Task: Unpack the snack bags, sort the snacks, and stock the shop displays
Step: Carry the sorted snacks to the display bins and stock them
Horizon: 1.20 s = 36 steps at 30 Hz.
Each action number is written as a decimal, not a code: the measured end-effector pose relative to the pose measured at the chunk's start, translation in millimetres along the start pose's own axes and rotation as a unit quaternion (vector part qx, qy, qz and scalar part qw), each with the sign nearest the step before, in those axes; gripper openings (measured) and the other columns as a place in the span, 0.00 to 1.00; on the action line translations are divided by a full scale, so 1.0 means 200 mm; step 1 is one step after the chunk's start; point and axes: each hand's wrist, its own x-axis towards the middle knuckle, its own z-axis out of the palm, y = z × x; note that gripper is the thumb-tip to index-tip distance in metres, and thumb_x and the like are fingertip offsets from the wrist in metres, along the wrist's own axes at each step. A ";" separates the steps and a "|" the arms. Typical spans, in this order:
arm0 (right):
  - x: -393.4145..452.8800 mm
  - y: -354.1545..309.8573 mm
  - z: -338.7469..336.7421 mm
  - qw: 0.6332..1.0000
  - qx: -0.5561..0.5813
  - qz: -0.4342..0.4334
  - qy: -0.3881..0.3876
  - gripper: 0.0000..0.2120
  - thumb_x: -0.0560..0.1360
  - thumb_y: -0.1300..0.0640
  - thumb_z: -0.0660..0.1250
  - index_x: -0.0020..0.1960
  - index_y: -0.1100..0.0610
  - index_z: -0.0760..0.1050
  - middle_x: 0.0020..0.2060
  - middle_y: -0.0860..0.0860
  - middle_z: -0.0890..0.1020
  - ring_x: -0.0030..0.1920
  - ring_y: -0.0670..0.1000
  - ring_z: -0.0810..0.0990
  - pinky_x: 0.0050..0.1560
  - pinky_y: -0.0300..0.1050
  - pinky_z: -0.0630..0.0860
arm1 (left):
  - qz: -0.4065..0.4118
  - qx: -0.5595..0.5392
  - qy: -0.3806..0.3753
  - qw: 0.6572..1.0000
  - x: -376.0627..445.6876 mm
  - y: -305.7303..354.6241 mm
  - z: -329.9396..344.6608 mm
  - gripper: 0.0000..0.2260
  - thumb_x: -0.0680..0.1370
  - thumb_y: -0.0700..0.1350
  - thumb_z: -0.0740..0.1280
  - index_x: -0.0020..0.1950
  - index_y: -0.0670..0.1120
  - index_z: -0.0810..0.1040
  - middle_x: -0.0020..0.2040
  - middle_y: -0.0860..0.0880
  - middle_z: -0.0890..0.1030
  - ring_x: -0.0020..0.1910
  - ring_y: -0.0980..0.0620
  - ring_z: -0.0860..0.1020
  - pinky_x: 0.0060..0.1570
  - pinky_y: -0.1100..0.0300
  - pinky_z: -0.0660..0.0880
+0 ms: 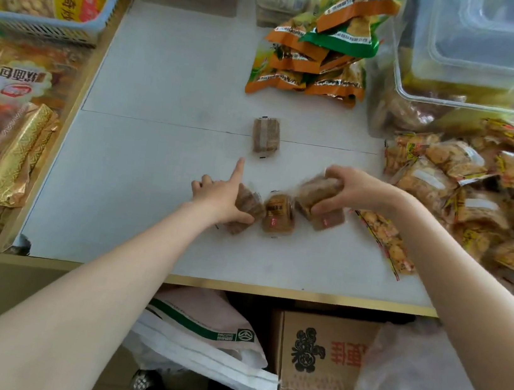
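Head view is showing a pale grey counter (pixel 155 154) with a gold edge, sitting among shop stock: a blue basket (pixel 42 22) far left, orange and green packets (pixel 314 57) piled at the far side, a clear tub (pixel 486 55) far right, yellow snack bags (pixel 467 191) heaped on the right. A cardboard box (pixel 320 369) is standing below the near edge. One brown cake (pixel 266 135) is lying alone mid-counter. The left hand (pixel 222 195) is pressing a wrapped cake (pixel 247 208) with thumb and curled fingers, forefinger pointing away. The right hand (pixel 345 189) is gripping another packet (pixel 317 200), fingers clamped round it. A third cake (pixel 278 213) is lying between them.
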 end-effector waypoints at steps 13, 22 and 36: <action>-0.06 0.00 0.27 0.997 -0.047 -0.026 0.047 0.35 0.64 0.46 0.78 0.65 0.56 0.68 0.64 0.55 0.59 0.63 0.54 0.66 0.62 0.38 0.62 | 0.004 0.065 0.056 0.996 -0.12 -0.09 0.09 0.33 0.66 0.62 0.72 0.63 0.45 0.68 0.61 0.44 0.68 0.62 0.41 0.63 0.59 0.51 0.62; -0.01 -0.04 0.40 0.978 -0.166 -0.019 0.124 0.44 0.64 0.40 0.74 0.72 0.43 0.55 0.63 0.58 0.68 0.61 0.61 0.65 0.58 0.52 0.61 | 0.040 0.012 0.084 0.996 -0.13 -0.10 0.08 0.34 0.64 0.61 0.74 0.63 0.45 0.69 0.65 0.46 0.65 0.65 0.43 0.61 0.65 0.50 0.59; 0.04 0.00 -0.04 0.961 -0.039 0.022 0.274 0.55 0.63 0.44 0.77 0.77 0.56 0.46 0.70 0.57 0.61 0.69 0.62 0.57 0.70 0.59 0.57 | 0.267 0.066 -0.045 0.960 0.00 0.23 0.02 0.40 0.66 0.59 0.74 0.71 0.44 0.63 0.78 0.49 0.46 0.76 0.45 0.39 0.74 0.45 0.49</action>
